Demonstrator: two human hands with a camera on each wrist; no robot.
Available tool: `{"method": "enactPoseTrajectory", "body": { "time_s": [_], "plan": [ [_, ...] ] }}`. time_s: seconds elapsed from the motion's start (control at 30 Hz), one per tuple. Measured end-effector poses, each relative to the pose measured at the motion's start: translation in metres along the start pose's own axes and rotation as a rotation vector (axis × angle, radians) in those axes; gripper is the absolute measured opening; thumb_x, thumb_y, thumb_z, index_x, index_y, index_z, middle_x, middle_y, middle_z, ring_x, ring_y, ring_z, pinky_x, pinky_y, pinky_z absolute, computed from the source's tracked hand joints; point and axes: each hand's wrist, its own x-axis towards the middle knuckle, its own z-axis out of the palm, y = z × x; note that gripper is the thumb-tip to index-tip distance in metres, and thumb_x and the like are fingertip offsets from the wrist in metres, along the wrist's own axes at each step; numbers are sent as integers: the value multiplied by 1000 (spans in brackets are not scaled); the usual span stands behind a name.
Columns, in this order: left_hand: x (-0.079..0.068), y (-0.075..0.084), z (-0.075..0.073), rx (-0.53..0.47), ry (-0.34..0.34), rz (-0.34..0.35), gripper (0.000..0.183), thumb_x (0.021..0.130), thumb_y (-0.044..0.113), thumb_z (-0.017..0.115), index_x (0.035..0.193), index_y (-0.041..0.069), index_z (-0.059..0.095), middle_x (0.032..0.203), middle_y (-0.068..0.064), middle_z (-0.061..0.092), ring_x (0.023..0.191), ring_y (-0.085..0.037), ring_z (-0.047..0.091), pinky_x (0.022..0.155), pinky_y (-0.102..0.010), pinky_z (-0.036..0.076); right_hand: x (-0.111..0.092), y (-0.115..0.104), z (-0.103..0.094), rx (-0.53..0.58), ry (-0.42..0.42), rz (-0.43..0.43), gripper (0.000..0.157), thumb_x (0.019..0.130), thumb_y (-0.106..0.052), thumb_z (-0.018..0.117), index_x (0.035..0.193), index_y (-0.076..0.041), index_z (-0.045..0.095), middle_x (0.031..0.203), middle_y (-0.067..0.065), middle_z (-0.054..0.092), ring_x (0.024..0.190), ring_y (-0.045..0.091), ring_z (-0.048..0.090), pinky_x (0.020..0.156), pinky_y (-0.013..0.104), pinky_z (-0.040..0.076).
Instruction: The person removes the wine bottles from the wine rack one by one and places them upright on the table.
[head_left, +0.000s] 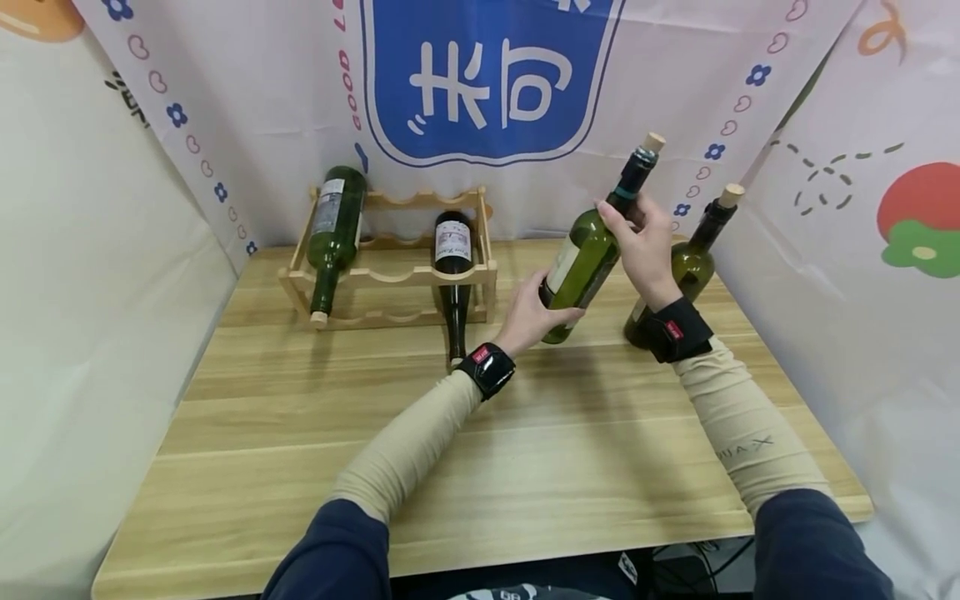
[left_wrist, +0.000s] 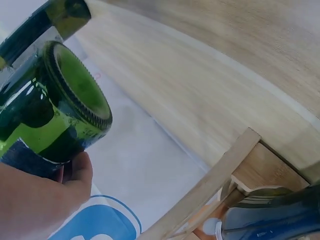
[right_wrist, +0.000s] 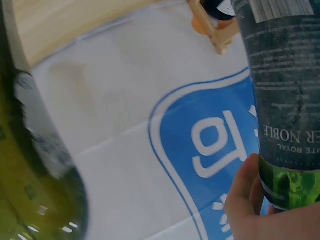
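My left hand and right hand pinch the tilted bottle; overswinging toward three o'clock could topple the standing bottle.

Glossy glass btl, matt paper lbl, smooth wood tbl

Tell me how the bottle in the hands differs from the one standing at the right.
The held bottle is raised off the table, while the standing bottle rests on it. The left hand and right hand grip the held bottle; neither holds the standing bottle. Both are green glass and corked.
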Motion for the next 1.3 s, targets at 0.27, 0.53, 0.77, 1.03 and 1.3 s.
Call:
{"method": "enactPoseTrajectory", "body": {
  "time_s": [0.27,0.53,0.77,1.03,1.3],
  "plan": [
    [-5,-6,8,66,-36,-16,73,73,33,85,135,13,52,123,-6,62,108,-18,59,93,-32,51,-8,17,-6,-33,-8,90,25,94,-18,62,109,2,61,98,10,69,82,9,63,70,19,52],
    [-5,-5,13,28,-50,-8,67,73,31,85,130,13,54,119,-5,63,104,-17,59,91,-31,51,-12,14,-10,-48,-1,83,26,94,-18,62,110,2,62,99,11,70,82,9,64,69,19,50],
    [-7,-4,19,41,-64,-8,68,72,31,85,130,13,54,117,-5,64,102,-17,60,89,-30,51,-16,12,-16,-60,12,97,29,94,-17,62,112,6,61,94,-9,67,84,7,64,72,16,51],
    [-8,-3,29,22,-93,-11,69,74,31,84,131,11,52,120,-6,63,105,-18,60,91,-29,51,-14,38,-26,-91,50,92,32,92,-23,65,110,3,63,92,-11,64,82,1,62,72,14,50],
    [-8,1,38,21,-118,-1,69,74,31,84,133,12,52,120,-6,63,106,-17,59,92,-29,50,-17,46,-37,-84,102,119,23,91,-27,68,103,-7,65,87,-13,65,78,1,61,68,14,49]
  ]
}}
